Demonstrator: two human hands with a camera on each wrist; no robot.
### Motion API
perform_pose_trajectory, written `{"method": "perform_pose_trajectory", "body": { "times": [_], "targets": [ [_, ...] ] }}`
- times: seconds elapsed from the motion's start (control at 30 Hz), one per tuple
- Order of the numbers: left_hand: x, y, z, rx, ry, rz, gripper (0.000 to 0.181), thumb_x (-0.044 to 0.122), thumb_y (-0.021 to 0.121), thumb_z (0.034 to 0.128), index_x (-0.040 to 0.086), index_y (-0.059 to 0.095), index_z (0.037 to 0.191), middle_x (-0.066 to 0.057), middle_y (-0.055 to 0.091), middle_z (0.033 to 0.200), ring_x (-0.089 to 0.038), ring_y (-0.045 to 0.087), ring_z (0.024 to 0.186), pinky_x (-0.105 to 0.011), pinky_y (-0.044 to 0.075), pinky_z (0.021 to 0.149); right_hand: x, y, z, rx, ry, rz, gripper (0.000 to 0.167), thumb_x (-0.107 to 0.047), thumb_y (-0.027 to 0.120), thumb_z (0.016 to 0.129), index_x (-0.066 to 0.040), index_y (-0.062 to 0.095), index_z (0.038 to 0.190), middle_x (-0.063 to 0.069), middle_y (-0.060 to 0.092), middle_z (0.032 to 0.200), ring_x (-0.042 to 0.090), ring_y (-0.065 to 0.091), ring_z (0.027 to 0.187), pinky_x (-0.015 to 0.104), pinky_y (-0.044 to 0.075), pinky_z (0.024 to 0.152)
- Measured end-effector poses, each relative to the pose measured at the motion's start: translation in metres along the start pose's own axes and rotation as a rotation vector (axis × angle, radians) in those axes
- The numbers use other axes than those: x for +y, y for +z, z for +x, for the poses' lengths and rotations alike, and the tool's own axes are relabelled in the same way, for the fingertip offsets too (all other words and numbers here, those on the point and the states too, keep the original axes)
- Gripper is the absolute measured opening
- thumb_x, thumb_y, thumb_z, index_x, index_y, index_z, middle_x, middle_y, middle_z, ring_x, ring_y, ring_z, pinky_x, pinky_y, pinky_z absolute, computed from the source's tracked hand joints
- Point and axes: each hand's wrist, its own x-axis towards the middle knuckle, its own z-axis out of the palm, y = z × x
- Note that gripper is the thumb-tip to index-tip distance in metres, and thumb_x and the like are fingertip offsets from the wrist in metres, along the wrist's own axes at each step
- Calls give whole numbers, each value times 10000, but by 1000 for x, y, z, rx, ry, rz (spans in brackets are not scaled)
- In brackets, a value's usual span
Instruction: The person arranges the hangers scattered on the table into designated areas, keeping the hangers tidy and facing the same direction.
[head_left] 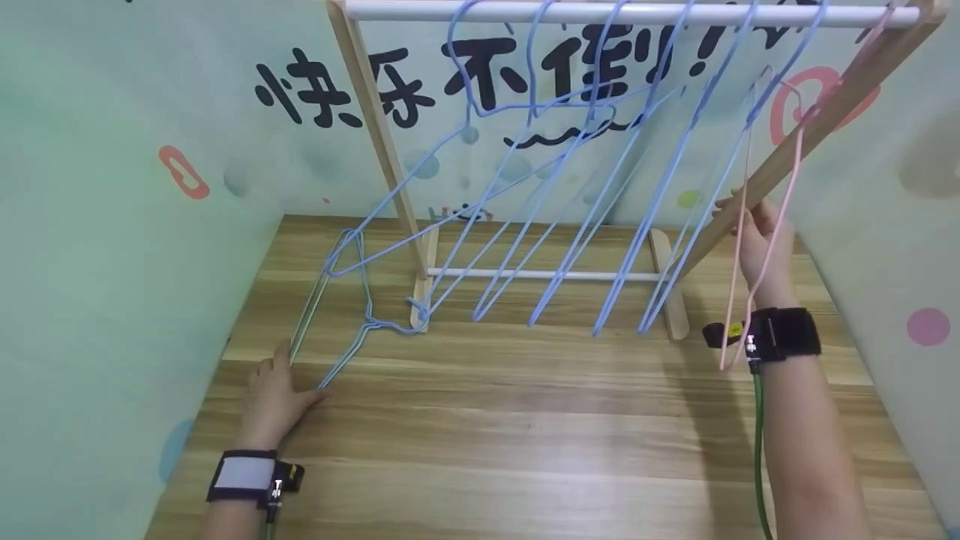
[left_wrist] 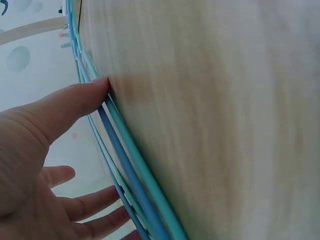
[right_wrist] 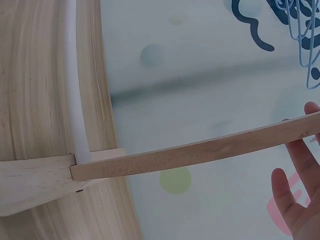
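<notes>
At the left of the head view, my left hand point(head_left: 271, 395) holds one end of a small stack of blue and teal clothes hangers point(head_left: 366, 289) on the wood-grain surface. In the left wrist view, the thumb point(left_wrist: 92, 96) touches one edge of the stack while the other fingers reach behind its far side. My right hand point(head_left: 766, 244) grips the right wooden post point(head_left: 787, 161) of a clothes rack, with fingertips showing past the post. A pink hanger point(head_left: 781, 202) hangs in front of this hand. The right wrist view shows only part of the hand, at the post.
Several blue hangers point(head_left: 540, 300) hang from the rack's white top rod point(head_left: 637, 12). A white lower rod point(head_left: 547, 275) joins its wooden feet. The leftmost hanging hanger point(head_left: 397, 191) overlaps the stack in view. Printed walls point(head_left: 97, 247) stand at the back and both sides.
</notes>
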Motion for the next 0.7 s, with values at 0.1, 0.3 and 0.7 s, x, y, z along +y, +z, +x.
{"method": "perform_pose_trajectory", "body": {
  "times": [0.1, 0.3, 0.7],
  "targets": [
    [0, 0, 0, 11, -4, -5, 1039, 205, 824, 735, -40, 154, 1490, -433, 356, 1277, -571, 338, 1173, -680, 322, 926, 0, 0, 0, 2, 0, 2, 236, -180, 582, 966, -86, 645, 1173, 73, 671, 1088, 187, 585, 1002, 260, 402, 843],
    [1, -2, -2, 21, -22, -47, 1036, 162, 812, 724, -32, 146, 1493, -429, 375, 1252, -566, 390, 1128, -669, 363, 890, 2, -1, 0, -17, -16, 41, 225, -163, 587, 962, -64, 653, 1153, 106, 661, 1116, 233, 573, 1054, 268, 409, 859],
    [1, -14, -10, 91, -24, -117, 912, 195, 745, 797, -48, 193, 1481, -378, 385, 1352, -515, 459, 1145, -632, 392, 912, 1, -3, 1, -17, 14, -82, 267, -212, 549, 985, -107, 625, 1218, 116, 641, 1171, 231, 564, 1098, 280, 409, 891]
  ]
}}
